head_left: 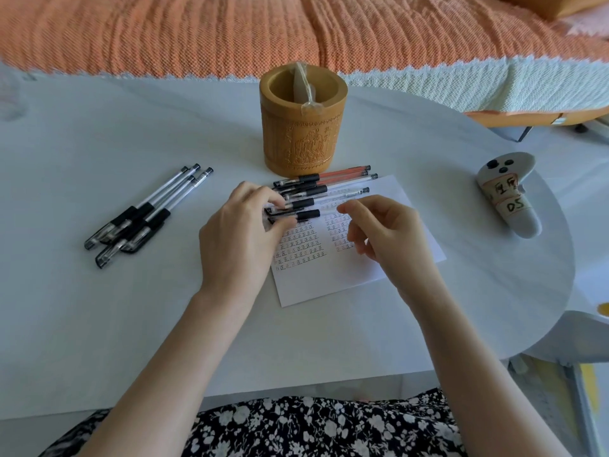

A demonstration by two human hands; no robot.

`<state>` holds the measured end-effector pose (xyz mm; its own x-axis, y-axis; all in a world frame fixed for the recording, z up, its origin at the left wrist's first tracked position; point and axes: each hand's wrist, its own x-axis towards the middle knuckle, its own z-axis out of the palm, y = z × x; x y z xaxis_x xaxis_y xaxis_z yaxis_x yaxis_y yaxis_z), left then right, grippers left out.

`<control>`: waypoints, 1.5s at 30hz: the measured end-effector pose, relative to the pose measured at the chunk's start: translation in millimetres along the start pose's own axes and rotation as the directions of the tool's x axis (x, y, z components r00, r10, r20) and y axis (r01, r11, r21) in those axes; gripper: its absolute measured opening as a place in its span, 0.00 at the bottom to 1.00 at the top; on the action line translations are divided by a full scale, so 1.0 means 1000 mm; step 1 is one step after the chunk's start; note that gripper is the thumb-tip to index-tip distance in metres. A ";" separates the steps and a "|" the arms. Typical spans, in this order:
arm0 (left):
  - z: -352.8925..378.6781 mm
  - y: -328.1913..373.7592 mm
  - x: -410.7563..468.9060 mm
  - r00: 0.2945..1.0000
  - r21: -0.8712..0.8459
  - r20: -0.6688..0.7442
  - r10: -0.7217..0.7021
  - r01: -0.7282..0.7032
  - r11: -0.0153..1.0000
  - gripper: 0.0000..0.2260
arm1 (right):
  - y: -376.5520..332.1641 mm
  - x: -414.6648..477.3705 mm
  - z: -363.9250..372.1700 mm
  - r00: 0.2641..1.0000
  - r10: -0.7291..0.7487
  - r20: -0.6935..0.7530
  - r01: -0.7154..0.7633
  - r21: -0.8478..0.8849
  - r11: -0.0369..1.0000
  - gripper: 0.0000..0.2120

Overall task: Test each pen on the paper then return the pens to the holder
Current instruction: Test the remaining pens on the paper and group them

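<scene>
Read as "DS" or "05", handwritten in black on the lower tape label (514,206) of the white controller (524,225), right of frame. Written in rows across the paper (329,282), centre: 正. Carved on the bamboo pen holder (303,136): characters, illegible.

The person wears a garment (313,427) of black cloth printed all over with small white and pale grey flowers and leaves. It shows across the lap at the bottom of the view, and a further strip of the same print shows at the lower left corner. The left forearm (171,351) and right forearm (461,341) are bare along their whole visible length, from the lower edge of the view up to the wrists, and the left hand (244,225) and right hand (385,232) are bare too, with slim fingers.
</scene>
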<state>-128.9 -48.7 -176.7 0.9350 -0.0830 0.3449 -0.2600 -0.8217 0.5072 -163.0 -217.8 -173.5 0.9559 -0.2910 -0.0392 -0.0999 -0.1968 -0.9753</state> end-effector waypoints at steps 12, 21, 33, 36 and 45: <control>-0.031 -0.054 0.006 0.980 0.115 -0.040 -0.193 0.197 0.974 0.10 | 0.007 -0.001 0.005 0.988 -0.153 0.025 0.153 -0.285 0.946 0.02; -0.030 -0.066 0.014 0.965 0.143 -0.050 -0.257 0.261 0.955 0.13 | 0.008 0.000 0.007 0.986 -0.164 0.036 0.168 -0.275 0.947 0.02; -0.038 -0.049 0.010 0.988 -0.027 -0.152 -0.011 0.007 1.000 0.06 | 0.002 -0.002 0.010 0.992 -0.116 0.049 0.122 -0.134 0.983 0.05; -0.042 -0.019 -0.004 0.990 -0.292 -0.066 0.129 -0.142 0.946 0.06 | -0.006 -0.006 0.012 0.984 -0.085 0.157 0.089 -0.018 0.996 0.12; -0.020 0.006 -0.025 0.983 -0.428 0.147 0.111 -0.038 0.903 0.09 | -0.009 -0.008 0.010 0.977 -0.154 0.145 0.105 0.300 0.948 0.18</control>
<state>-158.8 -40.6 -166.3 0.9255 -0.2559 0.2792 -0.3737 -0.4973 0.7830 -167.3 -204.6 -166.0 0.9898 -0.1179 0.0803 0.0882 0.0634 -0.9941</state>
